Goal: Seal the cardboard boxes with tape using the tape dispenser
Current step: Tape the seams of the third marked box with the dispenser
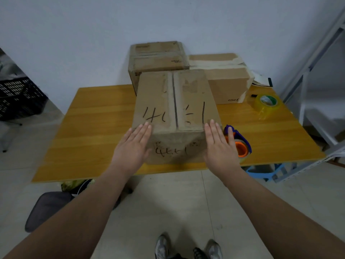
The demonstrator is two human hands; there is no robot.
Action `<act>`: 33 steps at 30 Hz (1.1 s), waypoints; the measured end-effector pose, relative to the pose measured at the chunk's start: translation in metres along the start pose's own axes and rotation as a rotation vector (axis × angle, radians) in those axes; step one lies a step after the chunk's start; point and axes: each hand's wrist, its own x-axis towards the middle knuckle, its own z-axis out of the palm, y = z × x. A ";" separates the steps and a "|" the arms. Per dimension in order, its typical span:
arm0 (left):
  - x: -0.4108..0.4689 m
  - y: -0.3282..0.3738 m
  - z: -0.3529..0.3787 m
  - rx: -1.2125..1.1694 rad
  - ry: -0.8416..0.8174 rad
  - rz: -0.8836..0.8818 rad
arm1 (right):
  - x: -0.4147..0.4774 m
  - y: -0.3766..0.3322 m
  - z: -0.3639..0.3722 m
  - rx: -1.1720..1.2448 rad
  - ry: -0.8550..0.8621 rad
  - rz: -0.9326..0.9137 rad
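A yellow wooden counter (97,131) stands against a pale wall, with a black slatted crate (18,98) off its left edge and a grey metal rack (308,71) off its right.

The front cardboard box (168,94) sits in the middle of the counter, its near face close to the near edge. Its top flaps are folded shut and meet along a dark centre seam. Black handwritten marks run across the top and the near face.

Behind it, at the far edge, stand two more boxes. The left rear box (156,58) is the taller. The right rear box (227,85) has pale tape strips across its top and sits towards the far right corner.

The person reaches in from the near edge with both arms. The left hand (132,146) lies flat against the front box's left side at its near corner, fingers straight and together. The right hand (218,146) does the same on the right side. Neither curls round anything.

The tape dispenser (240,141), purple with an orange core, lies on the counter just right of the front box near the near edge, partly hidden behind the right hand.

A clear tape roll (267,104) lies near the right edge.
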 end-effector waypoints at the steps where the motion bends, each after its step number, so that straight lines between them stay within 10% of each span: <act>1: -0.003 -0.008 0.002 -0.001 0.003 0.010 | 0.000 -0.002 0.000 -0.007 0.010 0.022; 8: -0.010 -0.033 0.004 -0.090 0.068 0.156 | -0.003 -0.021 0.007 0.028 0.029 0.175; 15: 0.026 -0.047 -0.019 -0.673 0.134 0.109 | 0.024 -0.063 -0.033 0.385 0.233 0.096; 22: 0.057 -0.063 -0.003 -0.579 -0.072 0.272 | 0.088 -0.114 -0.042 0.201 -0.017 -0.229; 33: 0.047 -0.072 0.015 -0.273 0.051 0.370 | 0.084 -0.106 -0.028 -0.074 -0.041 -0.397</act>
